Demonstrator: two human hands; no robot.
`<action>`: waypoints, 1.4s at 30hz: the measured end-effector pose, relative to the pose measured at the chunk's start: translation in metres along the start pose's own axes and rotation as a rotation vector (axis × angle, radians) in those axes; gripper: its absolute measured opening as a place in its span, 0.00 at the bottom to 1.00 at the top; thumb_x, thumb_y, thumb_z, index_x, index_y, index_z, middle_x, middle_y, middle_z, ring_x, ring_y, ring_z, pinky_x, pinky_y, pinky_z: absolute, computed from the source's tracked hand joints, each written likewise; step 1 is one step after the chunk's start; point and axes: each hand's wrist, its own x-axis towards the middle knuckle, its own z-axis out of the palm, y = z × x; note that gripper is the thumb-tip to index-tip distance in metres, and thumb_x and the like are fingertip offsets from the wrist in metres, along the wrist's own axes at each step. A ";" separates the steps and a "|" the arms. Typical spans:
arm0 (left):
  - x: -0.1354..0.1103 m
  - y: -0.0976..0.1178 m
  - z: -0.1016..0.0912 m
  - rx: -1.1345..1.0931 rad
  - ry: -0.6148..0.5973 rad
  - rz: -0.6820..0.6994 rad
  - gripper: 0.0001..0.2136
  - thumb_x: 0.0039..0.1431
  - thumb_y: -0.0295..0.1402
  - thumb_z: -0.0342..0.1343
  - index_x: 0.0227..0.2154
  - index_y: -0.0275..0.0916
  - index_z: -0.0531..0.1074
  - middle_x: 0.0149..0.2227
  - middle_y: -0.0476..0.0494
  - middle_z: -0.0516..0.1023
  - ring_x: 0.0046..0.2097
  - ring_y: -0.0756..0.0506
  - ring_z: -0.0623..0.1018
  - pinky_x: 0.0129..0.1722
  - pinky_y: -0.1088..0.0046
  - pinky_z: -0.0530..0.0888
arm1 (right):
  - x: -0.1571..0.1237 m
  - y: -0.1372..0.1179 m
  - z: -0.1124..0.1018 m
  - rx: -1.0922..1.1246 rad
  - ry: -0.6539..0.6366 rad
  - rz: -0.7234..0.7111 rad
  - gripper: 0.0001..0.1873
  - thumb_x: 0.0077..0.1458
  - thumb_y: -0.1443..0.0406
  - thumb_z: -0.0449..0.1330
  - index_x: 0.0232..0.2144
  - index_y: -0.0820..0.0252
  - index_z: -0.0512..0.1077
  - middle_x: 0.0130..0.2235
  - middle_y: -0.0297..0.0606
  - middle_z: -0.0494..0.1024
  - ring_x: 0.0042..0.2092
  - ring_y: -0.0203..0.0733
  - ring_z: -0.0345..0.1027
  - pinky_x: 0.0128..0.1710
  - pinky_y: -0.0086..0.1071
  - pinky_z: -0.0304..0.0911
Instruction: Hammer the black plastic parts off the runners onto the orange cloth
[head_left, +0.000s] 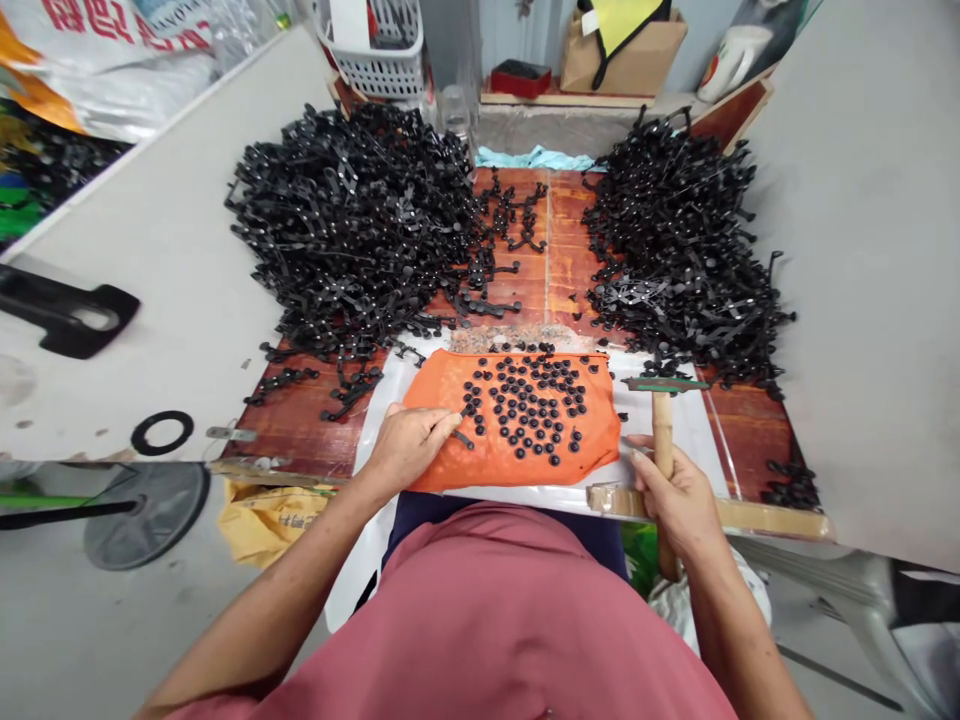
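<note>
Near edge of the table (551,260), centre: orange cloth (592,445) lies flat on a white sheet (701,430), scattered with small black studs (529,400).

My left hand (409,445) sits on the cloth's left edge. Its fingers are drawn close together, with the tips on a short black strip (464,438). It's too small here to tell if I'm pinching it or just pressing it down.

My right hand (679,495) is at the cloth's right edge, wrapped firmly around the wooden handle of a hammer (663,425). The head points away from me and sits just past the cloth's far right corner. A wooden bar (757,517) runs along the near edge, under that hand.

Far left of the table: left heap (360,220) of black strips. Far right: right heap (682,240). A bare wood lane runs between them.
</note>
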 end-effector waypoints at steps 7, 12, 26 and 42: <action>0.001 -0.003 0.000 -0.008 0.011 0.006 0.23 0.69 0.44 0.42 0.19 0.39 0.63 0.21 0.52 0.70 0.26 0.50 0.68 0.38 0.71 0.60 | 0.001 0.002 0.000 0.005 -0.001 0.013 0.33 0.49 0.44 0.69 0.49 0.60 0.74 0.20 0.23 0.64 0.16 0.29 0.47 0.15 0.28 0.42; 0.002 -0.003 0.001 -0.014 -0.012 0.022 0.23 0.70 0.45 0.43 0.20 0.40 0.65 0.21 0.51 0.71 0.27 0.50 0.70 0.38 0.72 0.60 | 0.001 0.003 0.000 0.001 0.003 0.012 0.33 0.49 0.44 0.69 0.48 0.60 0.74 0.20 0.23 0.65 0.16 0.29 0.47 0.15 0.28 0.43; 0.004 -0.011 0.004 -0.092 -0.013 0.034 0.23 0.68 0.46 0.42 0.19 0.40 0.55 0.19 0.54 0.59 0.24 0.52 0.61 0.33 0.72 0.58 | 0.001 0.002 0.000 0.003 -0.009 0.014 0.32 0.50 0.45 0.69 0.49 0.60 0.73 0.20 0.23 0.65 0.16 0.29 0.47 0.14 0.28 0.42; 0.007 -0.008 -0.004 -0.001 -0.093 0.013 0.24 0.69 0.46 0.45 0.20 0.41 0.71 0.20 0.52 0.70 0.25 0.50 0.68 0.31 0.72 0.56 | -0.022 -0.048 0.007 -0.623 -0.144 -0.485 0.27 0.70 0.55 0.51 0.67 0.52 0.67 0.57 0.43 0.80 0.55 0.49 0.76 0.54 0.38 0.70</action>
